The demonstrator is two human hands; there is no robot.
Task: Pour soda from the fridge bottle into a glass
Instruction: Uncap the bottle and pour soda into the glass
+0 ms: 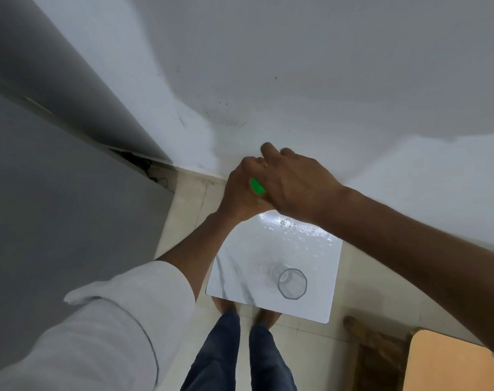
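Note:
A soda bottle shows only as a small strip of bright green between my two hands; the rest of it is hidden. My left hand wraps around it from the left. My right hand closes over its top from the right, fingers curled. Both hands hover above the far edge of a small white marble-patterned table. An empty clear glass stands upright on the near right part of that table, well below my hands.
The grey fridge rises at the left, its door shut. A white wall lies straight ahead. A wooden stool or chair sits at the bottom right. My legs and feet stand on the tiled floor against the table's near edge.

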